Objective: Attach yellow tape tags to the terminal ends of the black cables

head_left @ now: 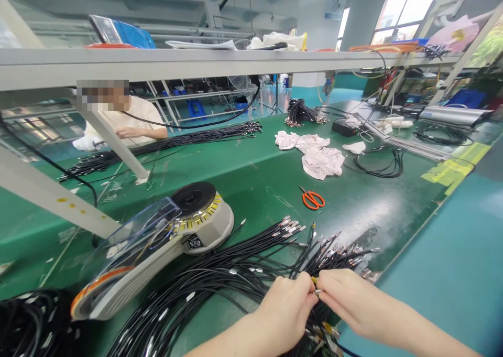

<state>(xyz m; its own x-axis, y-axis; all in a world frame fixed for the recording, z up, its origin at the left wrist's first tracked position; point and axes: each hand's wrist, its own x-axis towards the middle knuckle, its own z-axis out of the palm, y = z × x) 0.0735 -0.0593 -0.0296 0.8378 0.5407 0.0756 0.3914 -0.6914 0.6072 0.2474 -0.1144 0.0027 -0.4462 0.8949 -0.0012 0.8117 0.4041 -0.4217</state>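
Observation:
My left hand [288, 304] and my right hand [348, 296] meet at the near edge of the green bench, both pinched on the end of one black cable [314, 282] with a small yellow tag and a metal tip. Under them lies a big bundle of black cables [236, 273] whose metal connector ends [334, 241] fan out toward the bench middle. Both hands' fingers are closed tight around the cable end.
A tape dispenser [168, 236] with a round black top sits left of the bundle. Orange scissors [313, 198] lie beyond the cables, white cloths [318, 155] farther back. Another person [126, 121] sits at the far left behind a slanted frame leg [55, 199]. More cable bundles [176, 142] lie across the bench.

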